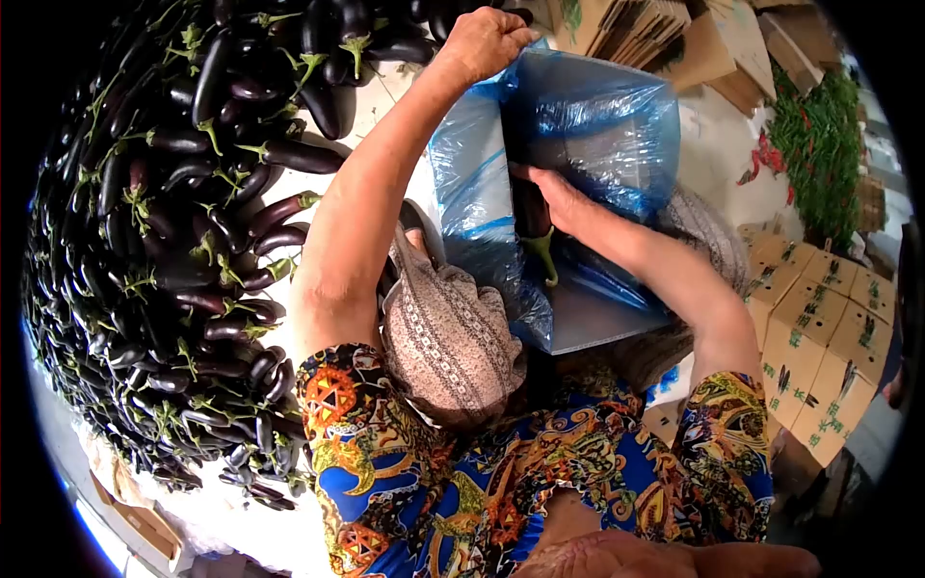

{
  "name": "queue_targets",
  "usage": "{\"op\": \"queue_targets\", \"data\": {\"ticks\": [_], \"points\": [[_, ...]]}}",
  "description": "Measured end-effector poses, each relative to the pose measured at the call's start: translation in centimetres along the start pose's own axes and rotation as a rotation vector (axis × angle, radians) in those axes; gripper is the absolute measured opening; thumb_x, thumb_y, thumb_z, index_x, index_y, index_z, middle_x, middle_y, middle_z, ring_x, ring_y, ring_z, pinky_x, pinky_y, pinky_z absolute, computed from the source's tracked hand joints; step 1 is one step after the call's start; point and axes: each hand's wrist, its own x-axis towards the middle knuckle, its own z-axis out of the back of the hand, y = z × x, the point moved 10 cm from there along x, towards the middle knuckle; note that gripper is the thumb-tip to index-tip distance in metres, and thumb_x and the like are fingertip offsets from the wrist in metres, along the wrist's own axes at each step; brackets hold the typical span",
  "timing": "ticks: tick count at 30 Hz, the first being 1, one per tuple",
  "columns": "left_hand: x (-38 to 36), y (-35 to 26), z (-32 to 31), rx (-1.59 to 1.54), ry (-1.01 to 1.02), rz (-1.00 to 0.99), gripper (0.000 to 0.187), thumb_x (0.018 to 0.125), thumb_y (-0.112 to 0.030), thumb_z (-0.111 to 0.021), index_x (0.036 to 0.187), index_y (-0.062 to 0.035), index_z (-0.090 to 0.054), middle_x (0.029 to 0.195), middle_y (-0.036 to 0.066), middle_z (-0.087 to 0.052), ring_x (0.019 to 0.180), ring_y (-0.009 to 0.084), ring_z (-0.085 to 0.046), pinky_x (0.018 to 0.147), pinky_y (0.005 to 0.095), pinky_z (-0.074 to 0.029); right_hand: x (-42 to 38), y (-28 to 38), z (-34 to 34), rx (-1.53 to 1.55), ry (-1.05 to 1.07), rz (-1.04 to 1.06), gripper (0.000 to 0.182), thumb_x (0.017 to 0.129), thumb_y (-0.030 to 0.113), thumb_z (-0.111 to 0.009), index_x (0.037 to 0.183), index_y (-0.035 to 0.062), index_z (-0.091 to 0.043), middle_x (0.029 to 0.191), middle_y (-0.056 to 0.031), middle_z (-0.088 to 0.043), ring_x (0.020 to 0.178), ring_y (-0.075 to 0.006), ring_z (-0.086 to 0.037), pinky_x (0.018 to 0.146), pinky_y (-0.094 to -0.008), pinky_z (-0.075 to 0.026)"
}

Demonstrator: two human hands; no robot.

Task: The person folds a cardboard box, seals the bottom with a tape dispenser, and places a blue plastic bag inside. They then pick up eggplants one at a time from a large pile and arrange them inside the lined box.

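A box (607, 332) lined with a blue plastic bag (617, 111) stands between my knees, open at the top. Curled closed at its far left corner, my left hand (487, 43) grips the edge of the blue plastic. My right hand (559, 200) reaches down inside the box, wrapped on a dark eggplant (532, 217) whose green stem points toward me. Its fingertips are partly hidden against the eggplant and the box wall. Shadow and plastic hide much of the box's bottom.
A large heap of eggplants (183, 279) covers the floor on the left. At the far side lie flattened cardboard pieces (636, 34). Printed cartons (819, 328) are stacked on the right, with a pile of green peppers (819, 154) and several red ones (764, 159) beyond.
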Motion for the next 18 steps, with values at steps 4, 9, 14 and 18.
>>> {"op": "queue_targets", "data": {"ticks": [4, 9, 14, 18], "points": [[-0.3, 2.6, -1.4, 0.01, -0.06, 0.113, 0.029, 0.095, -0.033, -0.055, 0.101, -0.0094, -0.071, 0.097, 0.019, -0.067, 0.092, 0.0376, -0.064, 0.08, 0.0434, -0.051, -0.3, -0.2, 0.3, -0.499, -0.015, -0.006, 0.034, 0.092, 0.024, -0.056, 0.118, 0.0021, -0.061, 0.111, -0.0099, -0.065, 0.096, -0.0241, -0.062, 0.087, -0.0358, -0.049], [-0.3, 2.6, -2.5, -0.021, -0.094, 0.076, 0.034, 0.093, -0.036, -0.056, 0.104, -0.0064, -0.069, 0.099, 0.02, -0.067, 0.095, 0.0361, -0.065, 0.083, 0.0418, -0.052, 1.0, -0.3, 1.5, -1.172, -0.063, 0.183, 0.029, 0.09, 0.017, -0.048, 0.11, -0.0002, -0.061, 0.104, -0.0158, -0.066, 0.092, -0.0293, -0.063, 0.082, -0.0399, -0.051], [-0.9, 0.5, -3.0, -0.067, -0.135, 0.037, 0.027, 0.087, -0.033, -0.057, 0.088, -0.0101, -0.072, 0.091, 0.019, -0.068, 0.087, 0.0407, -0.065, 0.081, 0.0484, -0.053, -0.6, -0.9, 5.6, -1.586, -0.05, 0.258, 0.027, 0.089, 0.01, -0.041, 0.102, -0.0024, -0.061, 0.097, -0.0216, -0.066, 0.089, -0.0344, -0.065, 0.078, -0.0441, -0.053], [-1.7, 0.4, -2.8, -0.077, -0.138, 0.039, 0.026, 0.089, -0.031, -0.057, 0.09, -0.0093, -0.071, 0.092, 0.018, -0.068, 0.086, 0.0399, -0.064, 0.078, 0.0479, -0.052, -3.8, -2.6, 8.9, -1.827, 0.045, 0.287, 0.029, 0.088, 0.004, -0.034, 0.096, -0.0043, -0.06, 0.091, -0.0263, -0.066, 0.086, -0.0386, -0.067, 0.074, -0.0474, -0.055]]}}
